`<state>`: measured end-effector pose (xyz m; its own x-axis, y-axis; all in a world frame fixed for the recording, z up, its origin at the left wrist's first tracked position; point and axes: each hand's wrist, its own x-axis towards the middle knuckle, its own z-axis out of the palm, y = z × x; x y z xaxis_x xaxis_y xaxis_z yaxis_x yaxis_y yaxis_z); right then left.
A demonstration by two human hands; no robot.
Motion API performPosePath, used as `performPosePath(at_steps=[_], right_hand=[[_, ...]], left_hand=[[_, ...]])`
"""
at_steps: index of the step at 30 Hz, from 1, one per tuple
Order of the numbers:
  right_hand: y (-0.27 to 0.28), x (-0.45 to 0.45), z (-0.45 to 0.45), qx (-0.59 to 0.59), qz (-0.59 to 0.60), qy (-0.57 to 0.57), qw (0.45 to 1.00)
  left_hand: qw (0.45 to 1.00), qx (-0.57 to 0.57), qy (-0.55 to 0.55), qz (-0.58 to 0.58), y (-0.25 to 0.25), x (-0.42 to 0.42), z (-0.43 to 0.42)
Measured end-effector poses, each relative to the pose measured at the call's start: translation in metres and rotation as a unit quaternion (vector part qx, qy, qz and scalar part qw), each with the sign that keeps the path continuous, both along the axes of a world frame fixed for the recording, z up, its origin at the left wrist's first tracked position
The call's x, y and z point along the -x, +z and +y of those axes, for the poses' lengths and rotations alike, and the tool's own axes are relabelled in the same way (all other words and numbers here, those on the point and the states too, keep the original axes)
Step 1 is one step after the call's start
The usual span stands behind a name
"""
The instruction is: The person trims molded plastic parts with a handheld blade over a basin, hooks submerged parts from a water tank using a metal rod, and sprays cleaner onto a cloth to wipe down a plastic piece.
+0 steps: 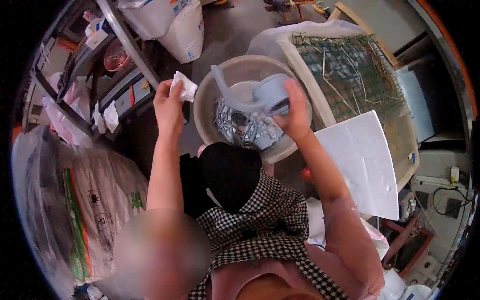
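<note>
Between the fingers of my left hand [170,102] is a folded piece of white paper or cloth [185,87], pinched left of the tub's rim. My right hand [296,112] grips a grey-blue, smooth object [270,92] by its right side. It has a round, hollow body with a dark opening, and a long curved band reaches up and left from it; its exact kind I cannot tell. Both are held over or beside a round beige tub [202,112]. Inside the tub lie many thin silvery pieces [235,125], partly hidden by the grey-blue object.
A white board [360,160] leans by my right forearm. Behind it, a pale trough [320,95] carries green mesh [345,75]. White sacks [182,35] stand ahead, a metal rack [130,45] at left, and a large woven sack [105,210] near my left arm.
</note>
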<state>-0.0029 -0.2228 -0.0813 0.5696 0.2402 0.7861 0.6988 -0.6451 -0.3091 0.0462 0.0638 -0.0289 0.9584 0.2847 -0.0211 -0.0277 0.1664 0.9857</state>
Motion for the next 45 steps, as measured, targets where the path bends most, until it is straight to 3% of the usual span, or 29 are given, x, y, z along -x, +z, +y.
performPosePath(at_steps=[1,2,5,11,15,20,23,25,27,30,32,33,34,36,37,39,41,45], right_hand=[[0.008,0.006,0.0,-0.023,0.069,-0.036,0.997],[0.004,0.006,-0.003,-0.036,-0.005,-0.04,0.999],[0.006,0.013,-0.009,-0.138,0.017,-0.038,0.99],[0.006,0.023,-0.016,-0.195,0.045,0.026,0.979],[0.004,0.027,-0.013,-0.25,0.062,0.039,0.966],[0.01,0.037,-0.009,-0.264,0.096,0.043,0.959],[0.01,0.041,-0.012,-0.255,0.088,0.041,0.962],[0.004,0.042,-0.015,-0.286,0.083,0.055,0.953],[0.001,0.044,-0.018,-0.282,0.081,0.046,0.955],[0.004,0.045,-0.018,-0.276,0.072,0.045,0.958],[0.007,0.044,-0.022,-0.274,0.064,0.052,0.958],[0.007,0.044,-0.027,-0.231,0.062,0.025,0.971],[0.007,0.046,-0.031,-0.19,0.061,-0.007,0.98],[0.02,0.05,-0.039,-0.125,0.032,-0.048,0.99],[0.028,0.051,-0.043,-0.057,0.003,-0.078,0.995],[0.036,0.053,-0.043,-0.057,-0.017,-0.093,0.994],[0.04,0.052,-0.044,0.132,-0.107,-0.148,0.974],[0.058,0.059,-0.03,0.213,-0.187,-0.132,0.95]], left_hand=[[0.998,-0.056,0.012,-0.025,0.001,0.003,-0.001],[0.994,-0.082,0.015,-0.073,0.0,0.006,-0.005],[0.964,-0.217,0.02,-0.149,0.021,0.021,-0.024],[0.913,-0.308,0.011,-0.269,0.035,0.04,-0.057],[0.849,-0.387,0.039,-0.357,0.059,0.065,-0.079],[0.705,-0.511,-0.047,-0.489,0.064,0.079,-0.109],[0.719,-0.535,-0.03,-0.442,0.05,0.066,-0.099],[0.777,-0.496,0.004,-0.387,0.051,0.053,-0.088],[0.78,-0.505,0.04,-0.367,0.053,0.058,-0.09],[0.715,-0.483,-0.03,-0.504,0.053,0.077,-0.117],[0.737,-0.493,-0.023,-0.461,0.039,0.062,-0.109],[0.755,-0.503,-0.018,-0.42,0.032,0.053,-0.101],[0.808,-0.502,0.037,-0.305,0.029,0.047,-0.09],[0.877,-0.438,0.108,-0.167,0.018,0.033,-0.066],[0.885,-0.405,0.114,-0.199,0.024,0.033,-0.06],[0.925,-0.328,0.09,-0.169,0.031,0.045,-0.061],[0.939,-0.275,0.056,-0.201,0.04,0.062,-0.071],[0.948,-0.253,0.025,-0.189,0.035,0.072,-0.077]])
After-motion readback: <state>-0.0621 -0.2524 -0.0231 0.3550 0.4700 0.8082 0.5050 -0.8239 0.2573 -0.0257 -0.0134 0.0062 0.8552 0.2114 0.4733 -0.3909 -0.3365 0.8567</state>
